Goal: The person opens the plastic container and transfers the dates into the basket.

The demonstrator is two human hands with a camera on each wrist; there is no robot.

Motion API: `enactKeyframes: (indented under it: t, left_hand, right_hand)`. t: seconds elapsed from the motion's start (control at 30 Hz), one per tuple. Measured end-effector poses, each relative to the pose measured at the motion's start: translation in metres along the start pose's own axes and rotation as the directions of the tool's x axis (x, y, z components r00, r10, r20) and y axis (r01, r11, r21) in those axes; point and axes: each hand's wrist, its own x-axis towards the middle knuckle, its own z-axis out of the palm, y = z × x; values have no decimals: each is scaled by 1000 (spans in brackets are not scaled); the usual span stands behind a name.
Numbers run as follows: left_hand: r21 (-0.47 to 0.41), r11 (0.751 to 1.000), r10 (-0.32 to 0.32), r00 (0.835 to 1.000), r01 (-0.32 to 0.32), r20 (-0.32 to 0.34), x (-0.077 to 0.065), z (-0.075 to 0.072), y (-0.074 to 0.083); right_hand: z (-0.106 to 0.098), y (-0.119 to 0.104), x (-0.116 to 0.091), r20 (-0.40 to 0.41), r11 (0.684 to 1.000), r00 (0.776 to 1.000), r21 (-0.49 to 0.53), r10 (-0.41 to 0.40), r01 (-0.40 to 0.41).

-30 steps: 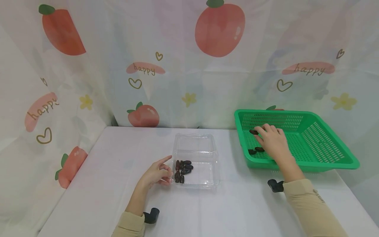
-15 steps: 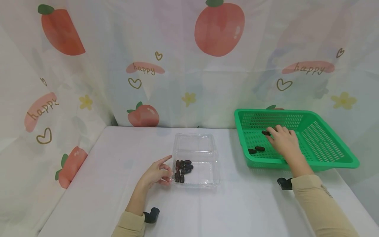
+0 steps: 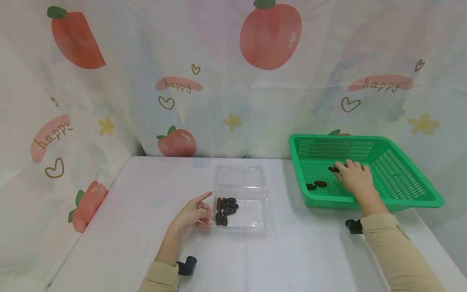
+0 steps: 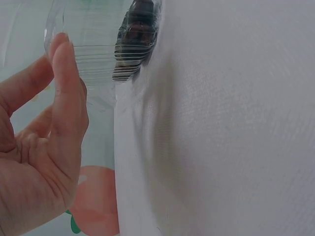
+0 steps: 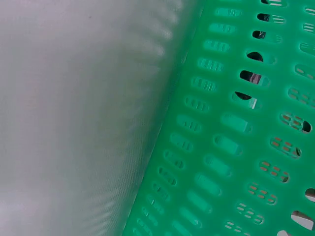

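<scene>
- Presumably picking is the step: the right hand (image 3: 354, 177) pinches a date (image 3: 333, 169) inside the green basket (image 3: 419, 201)
- Left hand (image 3: 193, 213), fingers loosely spread, at the clear box (image 3: 251, 213)
- Next probably calls for a careful lift over the rim

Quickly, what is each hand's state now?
Left hand: touching clear rectangular plastic box; grip cannot be told.
Right hand: holding one dark brown oval date-like fruit.

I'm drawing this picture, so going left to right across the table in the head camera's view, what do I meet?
The left hand, the clear plastic box with dark pieces in it, the green basket.
</scene>
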Motion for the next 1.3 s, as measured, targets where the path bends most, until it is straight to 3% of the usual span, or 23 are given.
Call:
enactKeyframes:
  t: [0.33,0.87,1.13,1.3]
  left_hand:
    - [6,1000,1,1000,-1,-4,-1,0,0]
    - [9,1000,4,1000,-3,-12,0,1,0]
    - [17,1000,-10,999,11,-38,1,1,-1]
    - [18,1000,-18,999,18,-42,1,2,-1]
  right_hand:
    - [3,4,4,145,999,989,-2,34,-34]
    - [7,5,5,214,1000,977,-1,20,-20]
    - [7,3,3,157,1000,987,15,14,-17]
    - [3,-1,2,6,998,1000,50,31,-31]
